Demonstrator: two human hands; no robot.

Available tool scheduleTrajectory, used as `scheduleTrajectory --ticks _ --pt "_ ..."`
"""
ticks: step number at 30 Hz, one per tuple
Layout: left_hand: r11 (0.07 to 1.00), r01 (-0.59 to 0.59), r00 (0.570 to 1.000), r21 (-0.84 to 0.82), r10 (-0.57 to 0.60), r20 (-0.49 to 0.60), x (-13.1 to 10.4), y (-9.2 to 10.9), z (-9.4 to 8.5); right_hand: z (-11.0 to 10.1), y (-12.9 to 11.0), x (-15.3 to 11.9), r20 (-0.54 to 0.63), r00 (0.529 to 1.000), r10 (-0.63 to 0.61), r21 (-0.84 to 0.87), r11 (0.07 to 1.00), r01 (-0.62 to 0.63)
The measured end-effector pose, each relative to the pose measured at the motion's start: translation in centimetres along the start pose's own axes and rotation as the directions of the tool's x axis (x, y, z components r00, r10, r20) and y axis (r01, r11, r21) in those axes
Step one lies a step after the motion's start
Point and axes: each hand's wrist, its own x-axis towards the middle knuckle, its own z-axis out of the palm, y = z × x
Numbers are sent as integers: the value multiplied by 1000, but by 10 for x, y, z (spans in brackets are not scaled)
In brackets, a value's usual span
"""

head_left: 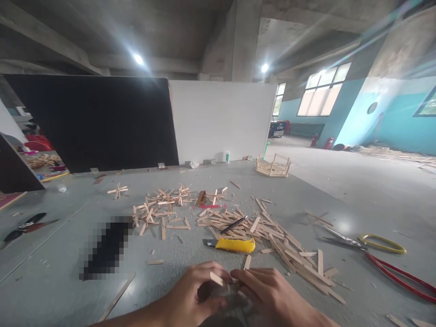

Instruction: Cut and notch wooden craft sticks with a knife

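At the near edge of the grey table, my left hand is closed with the pale end of a wooden craft stick showing between its fingers. Right beside it, fingertips almost touching, my right hand has its fingers curled and pressed together. Whatever lies under those fingers is mostly hidden. Another craft stick pokes out just beyond the right hand. A yellow utility knife with its dark end to the left lies ahead of both hands. Behind it, a dark pen rests on a heap of loose craft sticks.
Joined stick pieces are spread at the left centre. Red-and-yellow-handled scissors lie at right, and a black-handled tool at far left. A stick frame stands near the back, beside an upright white board.
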Motion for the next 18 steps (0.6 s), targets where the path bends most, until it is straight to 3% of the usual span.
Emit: scheduleTrajectory --ticks 3,7,14,18 --pt "982 179 983 53 -181 30 4 5 -1 2 -1 -2 -21 999 -25 2 1000 25" --pt "920 392 919 -10 -391 60 2 5 -2 -4 0 -2 -12 997 76 19 997 -76" --pt "903 428 903 21 -429 29 2 5 -1 -12 2 1 83 984 156 45 986 -160" --pt "870 479 876 -118 -482 11 -1 -3 1 -8 1 -2 54 989 136 40 990 -138"
